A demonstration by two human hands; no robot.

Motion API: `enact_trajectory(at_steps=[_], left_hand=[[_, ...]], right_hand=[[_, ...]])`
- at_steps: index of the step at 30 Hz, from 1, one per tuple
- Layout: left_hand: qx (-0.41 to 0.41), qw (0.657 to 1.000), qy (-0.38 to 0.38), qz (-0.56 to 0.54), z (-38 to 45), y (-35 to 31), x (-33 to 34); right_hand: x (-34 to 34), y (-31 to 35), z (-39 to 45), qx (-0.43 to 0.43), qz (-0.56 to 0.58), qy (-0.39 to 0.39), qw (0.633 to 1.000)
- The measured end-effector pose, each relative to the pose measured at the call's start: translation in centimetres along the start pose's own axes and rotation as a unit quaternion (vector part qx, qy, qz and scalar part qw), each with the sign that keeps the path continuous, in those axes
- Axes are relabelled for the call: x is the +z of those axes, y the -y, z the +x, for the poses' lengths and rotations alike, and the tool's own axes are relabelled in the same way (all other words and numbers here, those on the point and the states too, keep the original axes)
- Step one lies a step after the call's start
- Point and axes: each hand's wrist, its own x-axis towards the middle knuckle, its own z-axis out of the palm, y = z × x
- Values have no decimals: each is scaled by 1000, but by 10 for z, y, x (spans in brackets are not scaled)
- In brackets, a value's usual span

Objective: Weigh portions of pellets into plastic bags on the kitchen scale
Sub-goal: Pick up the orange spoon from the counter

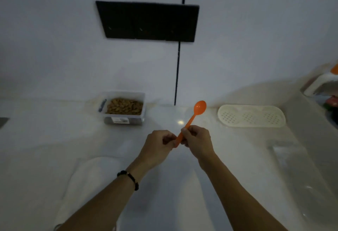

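The pellets [124,108] lie brown and heaped in a clear plastic tub [125,109] standing on the white counter [54,135], up and to the left of where the hands meet and well apart from them; the tub looks close to full, and nothing shows that any have been taken out. The orange spoon [192,121] is the thing in hand: the right hand [197,143] pinches its handle between thumb and curled fingers, the bowl pointing up and away toward the wall, empty. The left hand [158,148] sits just beside it, fingers curled at the lower end of the handle; it seems to touch or pinch that end, though the blur makes this hard to confirm. A dark beaded bracelet [129,179] circles the left wrist. Below the grip, near the left forearm, a pale rounded shape [98,168] rests on the counter; it may be the scale or a bag, but I cannot tell which. To the right of the grip and a little farther back lies a white perforated tray [251,115], and beyond it the edge of a sink [311,139]. No filled bag is visible and no readable scale display either. By my judgement the task has barely begun: the scoop is picked up, while every scooping, bagging and weighing step remains ahead.
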Motion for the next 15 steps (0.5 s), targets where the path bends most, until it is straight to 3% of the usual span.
enact_trajectory(at_steps=[10,15], left_hand=[[13,989,-57,135,-93,101,-133],[-55,973,-78,212,-119,150,-184]], right_hand=[[117,7,-80,4,-111,1,994],[165,10,-114,-1,-157,-15,987]])
